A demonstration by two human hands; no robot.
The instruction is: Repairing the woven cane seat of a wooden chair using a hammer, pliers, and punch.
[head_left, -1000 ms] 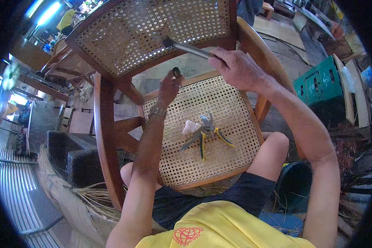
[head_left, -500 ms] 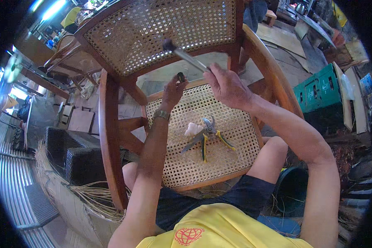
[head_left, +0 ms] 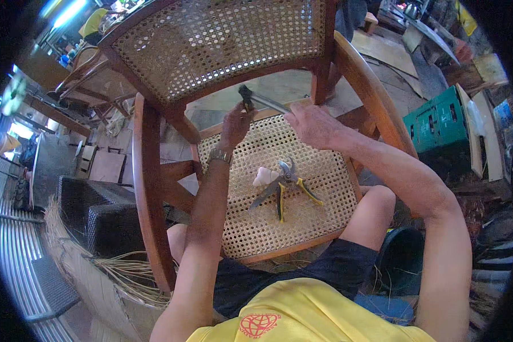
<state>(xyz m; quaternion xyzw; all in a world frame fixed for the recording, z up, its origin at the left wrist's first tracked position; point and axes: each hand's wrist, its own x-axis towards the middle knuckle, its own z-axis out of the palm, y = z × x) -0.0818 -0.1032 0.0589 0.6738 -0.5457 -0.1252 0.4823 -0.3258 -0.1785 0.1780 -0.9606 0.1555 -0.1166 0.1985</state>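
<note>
A hammer (head_left: 271, 102) with a dark head and metal shaft is gripped in my right hand (head_left: 318, 126), closed round its handle. Its head is down at the top of a short dark piece (head_left: 247, 107) that my left hand (head_left: 235, 126) pinches at the rear left of the woven cane seat (head_left: 302, 157). The kind of that piece and its lower end cannot be made out. On the seat nearer me lie pruning shears (head_left: 291, 182) with yellow and black handles, a knife blade (head_left: 264, 195) and a whitish lump (head_left: 265, 176) beside them.
The wooden chair's armrests (head_left: 145, 188) flank my arms, and its cane back (head_left: 222, 45) rises beyond the seat. Cane strands (head_left: 132, 268) lie at left. A green crate (head_left: 436, 122) and a dark bucket (head_left: 402, 262) stand at right. Another person (head_left: 92, 24) is far left.
The hammer head has swung down from above onto the short dark piece in my left hand. My right hand has lowered slightly; my left hand stays at the seat's rear edge.
</note>
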